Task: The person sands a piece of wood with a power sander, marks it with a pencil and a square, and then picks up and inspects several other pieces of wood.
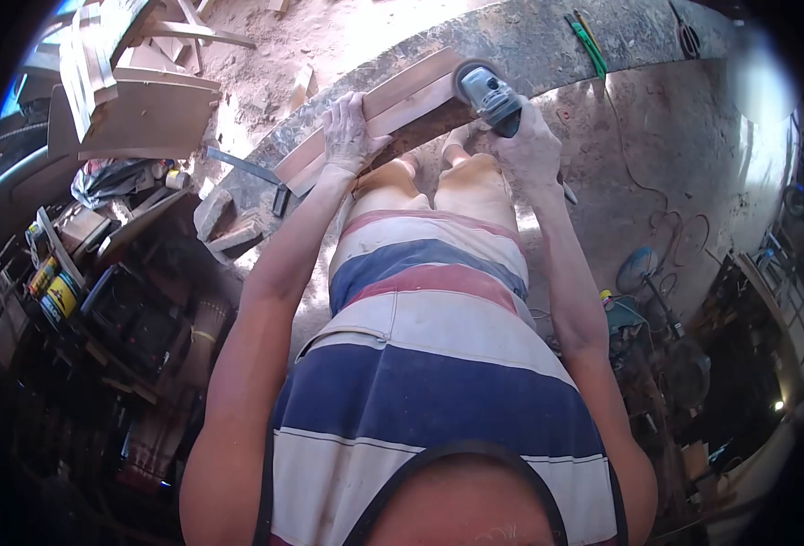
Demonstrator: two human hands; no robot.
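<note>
My right hand (529,150) is wrapped round an angle grinder (490,96), whose round disc lies at the right end of two wooden strips (411,95). The strips rest side by side along the near edge of a worn grey workbench (593,41). My left hand (347,132) presses down on them left of the middle, its fingers over the wood and its thumb toward the right. Just left of the strips' left end, a try square (243,166) lies with its blade across the bench edge.
Green-handled pliers (587,45) and dark scissors (687,35) lie on the bench at the right. A cord (634,164) trails over the floor. Stone blocks (225,223) stand by the bench's left end. Cut wooden pieces (134,109) are piled at the upper left.
</note>
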